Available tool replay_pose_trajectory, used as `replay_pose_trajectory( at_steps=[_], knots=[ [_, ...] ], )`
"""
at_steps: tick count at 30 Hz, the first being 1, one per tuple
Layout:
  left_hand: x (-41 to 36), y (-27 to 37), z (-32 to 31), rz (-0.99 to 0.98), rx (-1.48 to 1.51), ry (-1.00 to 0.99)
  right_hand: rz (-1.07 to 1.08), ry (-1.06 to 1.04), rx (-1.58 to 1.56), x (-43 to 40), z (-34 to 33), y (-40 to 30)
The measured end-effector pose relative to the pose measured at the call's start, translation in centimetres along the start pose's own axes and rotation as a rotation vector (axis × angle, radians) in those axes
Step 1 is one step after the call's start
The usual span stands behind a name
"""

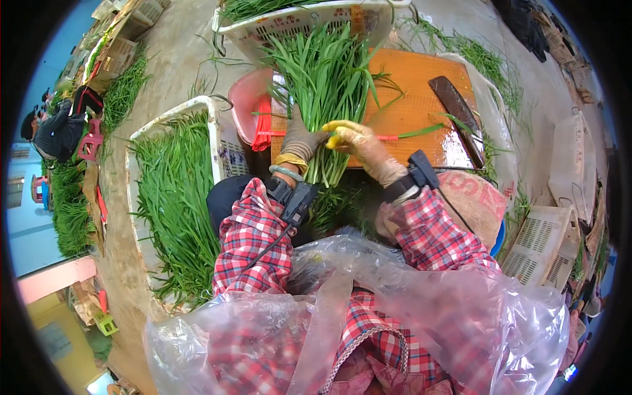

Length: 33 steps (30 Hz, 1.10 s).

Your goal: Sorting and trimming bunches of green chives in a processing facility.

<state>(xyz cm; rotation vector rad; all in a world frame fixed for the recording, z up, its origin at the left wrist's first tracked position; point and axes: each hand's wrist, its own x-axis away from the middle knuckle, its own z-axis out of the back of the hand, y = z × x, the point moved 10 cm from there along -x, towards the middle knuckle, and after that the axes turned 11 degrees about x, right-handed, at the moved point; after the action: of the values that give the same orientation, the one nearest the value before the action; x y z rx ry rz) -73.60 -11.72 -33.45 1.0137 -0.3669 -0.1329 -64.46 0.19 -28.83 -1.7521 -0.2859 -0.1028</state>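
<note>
My left hand [299,138], in a grey glove, is closed around the lower stems of a bunch of long green leafy stalks [323,84]. The bunch lies over the left part of a wet orange-brown board [405,89]. My right hand [358,143], in a pale glove with yellow fingertips, is at the right side of the stems with its fingers bent; whether it grips anything is unclear. A red strip [387,137] lies on the board beside a loose green leaf [419,131]. At the board's right lies a broad dark blade [456,116]. Red strips [262,121] hang at a pink basin [242,106].
A white crate [215,143] full of green stalks stands at the left, another crate [296,27] beyond the board. A sack [469,202] lies near my right forearm. Empty-looking crates [538,242] stand at the right. A person [59,131] is at the far left.
</note>
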Motion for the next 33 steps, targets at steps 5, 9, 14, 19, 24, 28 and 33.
replay_pose_trajectory(
  at_steps=[5,9,14,19,24,28,33],
  knots=[
    [-0.5,-1.4,0.1,0.021,0.026,-0.015,-0.106,-0.529,0.576,5.9,-2.5,0.1],
    [-0.8,-0.7,0.7,-0.032,0.082,-0.090,0.090,-0.492,0.984,8.0,-8.1,3.4],
    [3.0,3.8,-1.9,0.113,-0.405,0.032,0.022,-0.277,1.088,5.2,-6.3,7.3],
    [3.4,3.0,-2.5,0.188,-0.427,0.103,0.178,-0.140,1.147,6.1,-3.3,-0.7],
    [-0.4,-5.6,-2.2,-0.075,0.125,0.072,0.652,0.026,1.093,1.8,-7.1,-10.9],
    [-0.7,-3.9,-5.2,-0.060,-0.178,0.041,0.464,0.019,1.182,-4.7,-2.6,-2.1],
    [4.5,2.6,-0.3,0.195,-0.691,0.322,0.502,0.101,1.217,-4.4,-2.3,-2.7]
  ],
)
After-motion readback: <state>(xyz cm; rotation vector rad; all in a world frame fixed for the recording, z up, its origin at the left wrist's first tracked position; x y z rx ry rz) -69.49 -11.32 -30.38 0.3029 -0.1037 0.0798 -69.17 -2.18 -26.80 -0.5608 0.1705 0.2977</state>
